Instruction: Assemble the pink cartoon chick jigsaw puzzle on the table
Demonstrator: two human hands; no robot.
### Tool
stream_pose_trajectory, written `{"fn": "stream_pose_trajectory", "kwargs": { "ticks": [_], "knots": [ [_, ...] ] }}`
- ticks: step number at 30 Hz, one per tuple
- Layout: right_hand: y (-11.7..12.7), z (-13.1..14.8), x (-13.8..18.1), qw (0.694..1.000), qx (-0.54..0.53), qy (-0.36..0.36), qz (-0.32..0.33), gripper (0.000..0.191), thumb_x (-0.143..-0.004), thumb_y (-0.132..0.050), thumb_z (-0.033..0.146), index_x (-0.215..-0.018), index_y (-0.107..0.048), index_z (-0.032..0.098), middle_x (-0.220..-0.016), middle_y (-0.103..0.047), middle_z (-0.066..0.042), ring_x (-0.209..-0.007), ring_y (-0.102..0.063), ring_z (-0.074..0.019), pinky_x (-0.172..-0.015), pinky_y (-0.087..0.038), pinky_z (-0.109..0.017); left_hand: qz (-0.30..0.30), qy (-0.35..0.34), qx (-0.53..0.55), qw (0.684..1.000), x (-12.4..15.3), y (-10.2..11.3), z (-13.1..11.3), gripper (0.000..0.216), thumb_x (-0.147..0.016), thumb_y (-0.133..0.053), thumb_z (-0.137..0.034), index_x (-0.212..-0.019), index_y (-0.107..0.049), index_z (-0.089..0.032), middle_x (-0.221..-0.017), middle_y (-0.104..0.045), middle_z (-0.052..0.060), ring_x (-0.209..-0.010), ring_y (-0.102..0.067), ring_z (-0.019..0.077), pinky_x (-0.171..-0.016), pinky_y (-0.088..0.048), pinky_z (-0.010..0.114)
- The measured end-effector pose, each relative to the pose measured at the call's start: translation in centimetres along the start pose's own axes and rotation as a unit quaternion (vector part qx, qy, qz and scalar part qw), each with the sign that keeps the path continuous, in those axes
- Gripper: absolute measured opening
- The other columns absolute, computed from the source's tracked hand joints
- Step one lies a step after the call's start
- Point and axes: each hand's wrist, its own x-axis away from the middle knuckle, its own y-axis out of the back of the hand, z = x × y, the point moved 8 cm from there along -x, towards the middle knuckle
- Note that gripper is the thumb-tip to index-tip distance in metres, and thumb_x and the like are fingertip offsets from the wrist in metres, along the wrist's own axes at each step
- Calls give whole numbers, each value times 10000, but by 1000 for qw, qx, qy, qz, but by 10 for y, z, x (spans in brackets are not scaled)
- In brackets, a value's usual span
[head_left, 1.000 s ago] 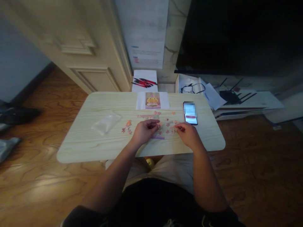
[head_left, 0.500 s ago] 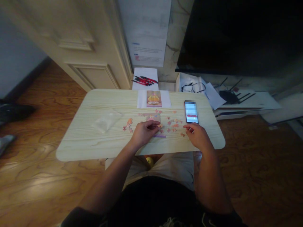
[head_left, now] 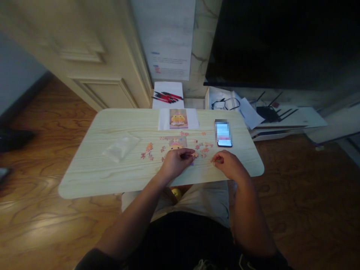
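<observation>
- Head view: left hand (head_left: pixel 176 164) pinches a small orange-pink cardboard jigsaw piece (head_left: pixel 195 154), just beside the part-built puzzle panel (head_left: pixel 175 143) on the pale wooden table (head_left: pixel 95 176).
- Right hand (head_left: pixel 230 165) is curled over loose pink pieces (head_left: pixel 214 160) near the black smartphone (head_left: pixel 223 133); can't tell if it grips one.
</observation>
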Motion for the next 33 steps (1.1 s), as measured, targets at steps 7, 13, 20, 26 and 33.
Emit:
{"fn": "stream_pose_trajectory", "kwargs": {
  "ticks": [7, 13, 20, 26, 33],
  "knots": [
    [-2, 31, -11, 986, -163, 27, -3, 92, -887, -670, 237, -951, -734, 220, -940, -770, -34, -842, -704, -188, -792, -549, -317, -16, -12, -20, 1000, 7, 6, -5, 278, -854, -754, -382, -1071, -781, -211, -985, -805, 48, -811, -748, 188, -749, -616, 302],
    [-22, 73, -20, 975, -210, 60, 34, 102, -896, -662, 263, -962, -725, 217, -936, -756, -26, -840, -698, -184, -784, -549, -313, -25, -16, 29, 999, 17, 13, 1, 292, -867, -745, -400, -1075, -759, -196, -1022, -795, 66, -848, -747, 191, -777, -618, 304],
    [-63, 103, -23, 963, -245, 42, 102, 100, -907, -641, 275, -962, -701, 217, -893, -757, -32, -805, -712, -192, -742, -566, -311, -50, -3, 98, 994, 35, 33, 8, 322, -860, -753, -426, -1074, -748, -186, -1001, -794, 71, -868, -748, 193, -792, -614, 303],
    [-94, 155, -28, 968, -189, 115, 116, 117, -914, -628, 221, -964, -732, 235, -924, -760, -15, -843, -694, -179, -784, -538, -305, -79, 8, 51, 996, 64, 83, 18, 323, -908, -686, -497, -996, -767, -197, -962, -792, 58, -838, -724, 184, -749, -576, 286],
    [-133, 188, -24, 975, -118, 129, 138, 134, -905, -668, 193, -979, -766, 248, -935, -780, -19, -828, -694, -177, -759, -517, -297, -119, 48, -57, 990, 106, 145, 49, 285, -874, -728, -491, -961, -770, -222, -854, -780, 21, -697, -674, 153, -601, -492, 245]
  ]
}}
